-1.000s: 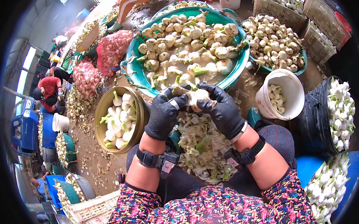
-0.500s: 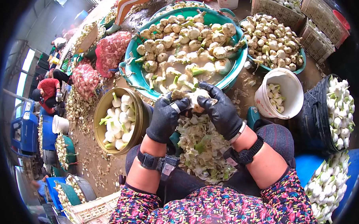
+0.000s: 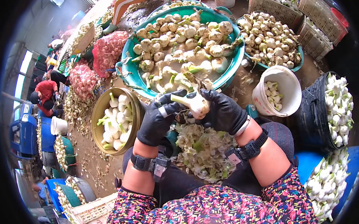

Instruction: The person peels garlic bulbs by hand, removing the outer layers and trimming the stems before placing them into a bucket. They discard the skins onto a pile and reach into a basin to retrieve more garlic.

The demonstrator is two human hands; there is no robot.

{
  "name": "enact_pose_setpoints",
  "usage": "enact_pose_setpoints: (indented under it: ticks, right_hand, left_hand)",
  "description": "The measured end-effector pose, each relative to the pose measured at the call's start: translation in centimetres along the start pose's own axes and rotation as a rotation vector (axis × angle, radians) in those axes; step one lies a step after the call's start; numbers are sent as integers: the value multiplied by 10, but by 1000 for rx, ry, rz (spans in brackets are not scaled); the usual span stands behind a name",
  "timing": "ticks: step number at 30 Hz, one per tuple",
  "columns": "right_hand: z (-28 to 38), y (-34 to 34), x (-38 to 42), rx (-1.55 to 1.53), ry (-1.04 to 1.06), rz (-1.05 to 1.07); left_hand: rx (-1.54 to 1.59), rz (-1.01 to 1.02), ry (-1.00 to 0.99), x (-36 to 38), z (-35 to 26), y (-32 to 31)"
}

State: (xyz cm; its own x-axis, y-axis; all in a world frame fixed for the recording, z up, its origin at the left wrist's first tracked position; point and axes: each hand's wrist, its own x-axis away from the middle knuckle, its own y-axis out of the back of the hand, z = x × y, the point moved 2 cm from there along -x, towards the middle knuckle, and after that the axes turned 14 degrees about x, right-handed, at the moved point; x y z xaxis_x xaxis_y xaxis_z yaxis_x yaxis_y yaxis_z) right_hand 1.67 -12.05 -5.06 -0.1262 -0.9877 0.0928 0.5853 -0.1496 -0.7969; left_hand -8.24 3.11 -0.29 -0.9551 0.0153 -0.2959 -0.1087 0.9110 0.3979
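A garlic bulb point(image 3: 199, 106) with a pale cut stem is between my black-gloved hands, above a heap of peeled skins point(image 3: 204, 150). My right hand point(image 3: 226, 111) is closed around the bulb's right side. My left hand point(image 3: 160, 118) has its fingers curled at the stem side, with the stem lying across them and strips of skin nearby. Just beyond, a large green tub point(image 3: 124, 56) holds unpeeled garlic bulbs in murky water. Peeled white bulbs with short stems lie in a yellowish bucket point(image 3: 95, 136) on my left.
A white bucket point(image 3: 261, 97) with a few peeled pieces stands to the right, near a black tub point(image 3: 311, 116) heaped with peeled garlic. Behind are another basin of unpeeled bulbs point(image 3: 273, 40) and plastic crates point(image 3: 314, 39). Red net sacks point(image 3: 108, 54) and a person in red point(image 3: 47, 93) are at left.
The garlic bulb has turned so its stem points left, and it sits slightly lower. My left hand has shifted a little left and loosened from the bulb's top; skin hangs near it.
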Motion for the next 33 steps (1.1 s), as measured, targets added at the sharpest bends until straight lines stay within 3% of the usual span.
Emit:
enact_pose_setpoints:
  ticks: [1,2,4,5,7,8,9,11,12,13,14,15,17,18,19,20,21,24,25,27,33]
  right_hand:
    - [-1,1,0,1,1,0]
    - [-3,2,-1,87,6,-81]
    - [6,-21,3,193,38,-256]
    - [0,-17,0,193,31,-256]
    - [7,-16,-3,893,655,-602]
    - [9,-18,4,1103,751,-643]
    - [15,-31,8,1366,916,-560]
    - [-1,-34,11,1775,996,-235]
    - [-13,-35,7,1930,446,-56]
    - [-23,-34,7,1990,-124,121]
    - [-22,-32,8,1947,-405,242]
    - [-24,-29,11,1945,-404,240]
    - [-18,-14,21,1906,36,-289]
    - [-7,-4,17,1928,278,-358]
    - [9,-14,14,1666,166,-525]
    - [13,-11,14,1412,308,-544]
    - [16,-10,15,1151,439,-558]
    - [15,-15,11,874,508,-510]
    - [18,-16,14,874,504,-514]
    - [22,-21,18,1288,494,-535]
    - [21,-14,14,1456,491,-545]
  left_hand:
    - [-11,0,-136,-2,-3,-2]
    - [-10,-1,-133,-2,-6,-8]
    - [535,-283,296,2,-2,-17]
    - [538,-288,299,2,1,-14]
    - [-196,-111,-180,-1,-4,-4]
    - [-34,-203,-74,-1,-2,-1]
    - [128,-298,30,0,-1,2]
    - [74,-344,58,-1,-3,9]
    - [67,-348,55,0,0,10]
    - [275,-437,133,4,9,9]
    - [486,-519,212,6,15,9]
    - [486,-517,213,5,13,7]
    - [504,-527,190,5,6,5]
    - [505,-525,192,6,7,4]
    - [722,-481,187,5,9,3]
    - [939,-432,181,3,11,0]
    - [944,-427,185,1,8,-1]
    - [640,-338,266,-6,-9,-8]
    - [644,-337,269,-7,-10,-10]
    - [721,-370,372,-7,-10,-12]
    - [577,-324,303,-9,-10,-19]
